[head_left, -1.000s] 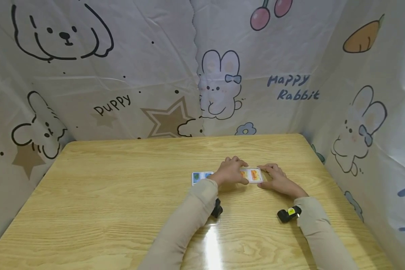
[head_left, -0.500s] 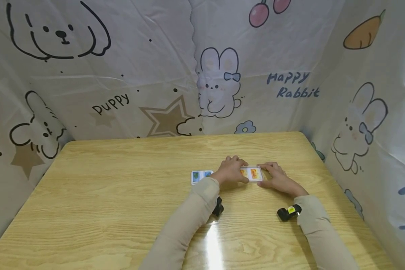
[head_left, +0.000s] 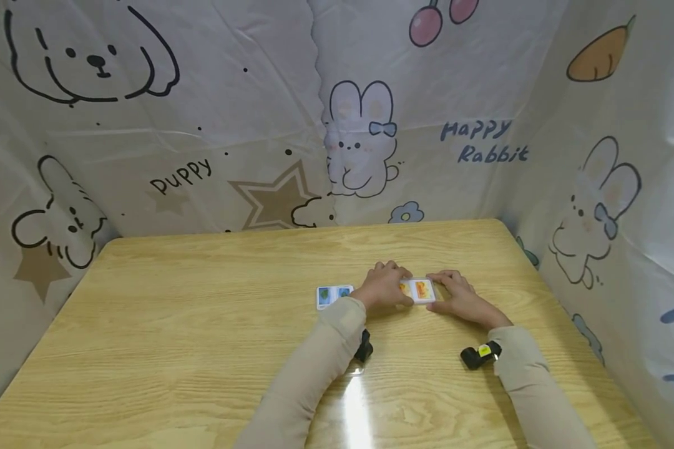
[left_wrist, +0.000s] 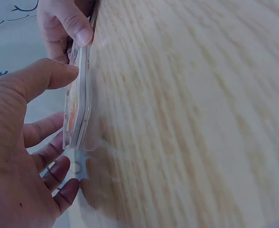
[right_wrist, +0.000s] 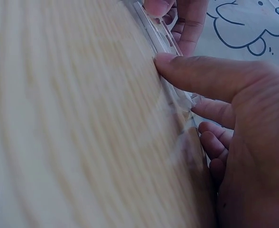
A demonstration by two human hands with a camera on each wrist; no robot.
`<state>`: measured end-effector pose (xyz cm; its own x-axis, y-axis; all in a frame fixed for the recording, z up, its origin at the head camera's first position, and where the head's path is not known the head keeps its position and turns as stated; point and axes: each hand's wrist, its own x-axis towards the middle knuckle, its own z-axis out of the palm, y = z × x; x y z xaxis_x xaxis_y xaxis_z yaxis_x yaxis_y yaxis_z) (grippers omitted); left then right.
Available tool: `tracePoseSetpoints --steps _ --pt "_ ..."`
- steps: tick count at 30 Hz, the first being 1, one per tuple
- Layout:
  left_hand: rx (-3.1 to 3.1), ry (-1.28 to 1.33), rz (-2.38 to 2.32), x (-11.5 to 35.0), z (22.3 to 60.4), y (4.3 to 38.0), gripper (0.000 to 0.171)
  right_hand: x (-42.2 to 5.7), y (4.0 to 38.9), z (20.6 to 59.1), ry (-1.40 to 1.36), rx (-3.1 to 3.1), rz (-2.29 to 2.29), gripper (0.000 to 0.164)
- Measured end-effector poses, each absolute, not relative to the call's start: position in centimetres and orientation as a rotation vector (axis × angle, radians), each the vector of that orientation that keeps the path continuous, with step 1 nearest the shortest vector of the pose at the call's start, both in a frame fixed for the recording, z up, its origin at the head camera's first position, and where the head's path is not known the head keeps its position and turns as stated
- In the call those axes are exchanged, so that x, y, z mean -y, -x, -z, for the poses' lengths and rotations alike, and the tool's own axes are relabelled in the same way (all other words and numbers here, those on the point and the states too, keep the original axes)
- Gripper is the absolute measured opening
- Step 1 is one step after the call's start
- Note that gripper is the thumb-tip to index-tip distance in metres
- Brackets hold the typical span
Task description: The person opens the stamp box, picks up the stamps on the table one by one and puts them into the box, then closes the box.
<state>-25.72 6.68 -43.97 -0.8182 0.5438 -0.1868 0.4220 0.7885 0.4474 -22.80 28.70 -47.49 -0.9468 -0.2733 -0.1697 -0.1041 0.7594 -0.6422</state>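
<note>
A small clear plastic case (head_left: 424, 290) holding white cards with orange pictures lies on the right half of the table. My left hand (head_left: 380, 288) grips its left part, thumb on the near edge and fingers at the far edge, covering some of the pictures. At the right end, my right hand (head_left: 465, 304) pinches the case between thumb and forefinger. The left wrist view shows the white cards edge-on inside the transparent case (left_wrist: 82, 95). In the right wrist view the right thumb (right_wrist: 201, 71) presses the near edge of the case.
Left of the case lies a white card (head_left: 331, 295) with blue-green pictures, partly hidden by my left hand. A clear plastic piece (head_left: 357, 371) shows beside my left sleeve. The wooden table (head_left: 174, 324) ends at a printed cloth (head_left: 247, 125) at the back and sides.
</note>
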Motion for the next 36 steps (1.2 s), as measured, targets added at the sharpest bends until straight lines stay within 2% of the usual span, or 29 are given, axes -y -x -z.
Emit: tracePoseSetpoints --steps 14,20,27,36 --pt "-2.666 -0.739 -0.566 -6.49 44.36 25.77 0.061 -28.61 22.57 47.44 0.296 -2.695 0.977 0.074" --pt "-2.659 -0.735 -0.571 -6.55 44.33 25.71 0.063 -28.62 22.56 47.40 0.343 -2.701 0.959 0.081" --pt "-2.666 -0.739 -0.546 -6.69 44.26 25.81 0.064 -28.81 22.58 47.38 0.349 -2.683 0.983 0.074" --pt "-2.654 -0.731 -0.552 -6.71 44.32 25.98 0.065 -28.68 22.60 47.36 0.339 -2.688 0.976 0.073"
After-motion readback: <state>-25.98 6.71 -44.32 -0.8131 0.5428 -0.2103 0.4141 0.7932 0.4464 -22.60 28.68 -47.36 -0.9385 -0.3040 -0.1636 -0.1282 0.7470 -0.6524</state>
